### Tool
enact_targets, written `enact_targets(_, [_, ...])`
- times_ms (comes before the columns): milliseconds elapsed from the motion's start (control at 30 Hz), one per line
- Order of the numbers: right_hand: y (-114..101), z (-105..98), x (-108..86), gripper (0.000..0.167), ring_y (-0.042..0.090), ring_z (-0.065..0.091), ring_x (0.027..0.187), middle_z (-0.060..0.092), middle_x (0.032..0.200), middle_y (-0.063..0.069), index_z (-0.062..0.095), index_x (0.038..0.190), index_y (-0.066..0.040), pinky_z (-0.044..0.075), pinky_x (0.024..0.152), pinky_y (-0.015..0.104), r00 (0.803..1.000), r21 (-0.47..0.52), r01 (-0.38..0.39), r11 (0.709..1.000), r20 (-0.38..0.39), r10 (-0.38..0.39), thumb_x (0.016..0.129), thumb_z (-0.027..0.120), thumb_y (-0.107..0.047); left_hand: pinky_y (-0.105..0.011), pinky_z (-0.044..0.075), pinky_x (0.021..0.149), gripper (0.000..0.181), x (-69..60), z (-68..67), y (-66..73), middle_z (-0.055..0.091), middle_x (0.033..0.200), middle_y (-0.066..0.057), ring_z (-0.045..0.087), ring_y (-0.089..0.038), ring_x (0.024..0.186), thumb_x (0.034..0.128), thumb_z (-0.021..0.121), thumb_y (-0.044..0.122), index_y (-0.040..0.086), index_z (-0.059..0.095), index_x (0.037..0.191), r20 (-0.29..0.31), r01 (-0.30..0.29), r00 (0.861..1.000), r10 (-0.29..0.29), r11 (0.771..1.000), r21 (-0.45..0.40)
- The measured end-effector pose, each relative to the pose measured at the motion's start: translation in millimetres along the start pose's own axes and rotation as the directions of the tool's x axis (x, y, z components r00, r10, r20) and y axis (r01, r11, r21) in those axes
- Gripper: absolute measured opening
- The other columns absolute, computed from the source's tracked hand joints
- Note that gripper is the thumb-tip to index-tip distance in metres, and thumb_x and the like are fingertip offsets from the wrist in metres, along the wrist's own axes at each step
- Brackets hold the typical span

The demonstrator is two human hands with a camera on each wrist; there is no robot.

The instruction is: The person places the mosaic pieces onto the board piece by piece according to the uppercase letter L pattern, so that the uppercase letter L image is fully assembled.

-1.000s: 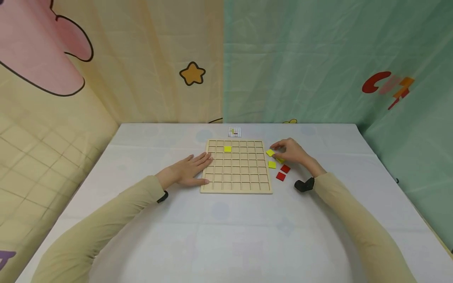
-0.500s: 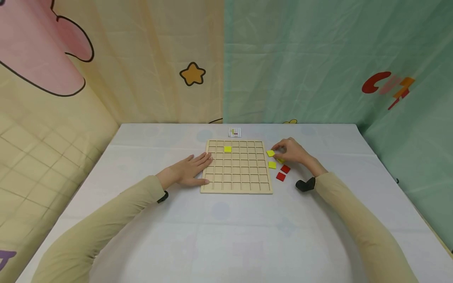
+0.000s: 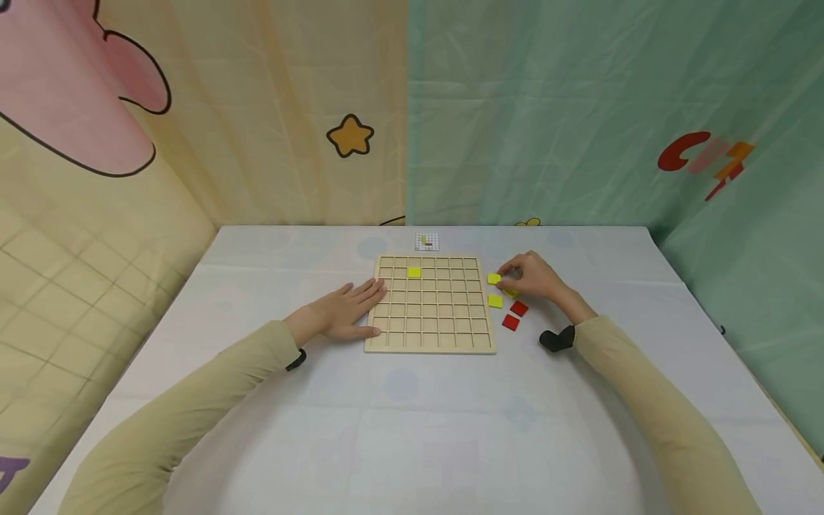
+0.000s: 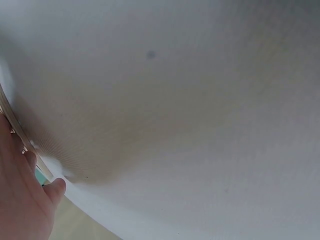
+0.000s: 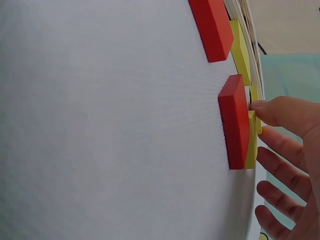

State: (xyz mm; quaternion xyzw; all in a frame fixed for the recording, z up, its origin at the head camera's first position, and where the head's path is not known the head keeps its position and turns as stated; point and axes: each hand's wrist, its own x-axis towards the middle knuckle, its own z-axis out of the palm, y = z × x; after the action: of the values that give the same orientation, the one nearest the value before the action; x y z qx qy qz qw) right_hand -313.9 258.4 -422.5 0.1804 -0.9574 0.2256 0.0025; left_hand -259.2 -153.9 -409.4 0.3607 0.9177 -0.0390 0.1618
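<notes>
The right hand (image 3: 531,277) pinches a yellow tile (image 3: 493,279) right of the wooden board (image 3: 438,310); the left hand (image 3: 344,310) rests spread on its left edge. Print on the far card (image 3: 426,242) is illegibly small.

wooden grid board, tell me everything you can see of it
The wooden grid board is pale, roughly square and wood-like, with thin raised strips dividing it into small square cells inside a plain border. It lies flat on the white table, in front of a small patterned card. One yellow tile sits in a cell toward its far side, left of centre; the other visible cells hold none. The left hand rests on its left edge, covering part of it.
</notes>
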Motion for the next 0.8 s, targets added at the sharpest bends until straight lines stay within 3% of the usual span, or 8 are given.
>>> enact_targets(433, [-4.9, -4.9, -2.0, 0.033, 0.03, 0.056, 0.099, 0.072, 0.097, 0.014, 0.073, 0.1, -0.002, 0.046, 0.089, 0.047, 0.998, 0.015, -0.038, 0.999, -0.043, 0.039, 0.08, 0.075, -0.029, -0.053, 0.01, 0.12, 0.086, -0.4, -0.5, 0.8, -0.003, 0.163, -0.008, -0.001, -0.025, 0.151, 0.096, 0.035, 0.062, 0.008, 0.003, 0.155, -0.004, -0.004, 1.0, 0.005, 1.0, 0.005])
enact_targets(800, [-31.1, -5.4, -2.8, 0.032, 0.029, 0.059, 0.098, 0.073, 0.097, 0.014, 0.074, 0.099, -0.002, 0.046, 0.089, 0.046, 0.999, 0.024, 0.006, 1.0, -0.049, -0.004, 0.08, 0.077, -0.027, -0.053, 0.009, 0.12, 0.086, -1.1, -0.8, 1.1, -0.003, 0.163, -0.007, -0.002, -0.025, 0.151, 0.0959, 0.034, 0.063, 0.009, 0.002, 0.155, 0.0, 0.004, 1.0, -0.004, 1.0, 0.0])
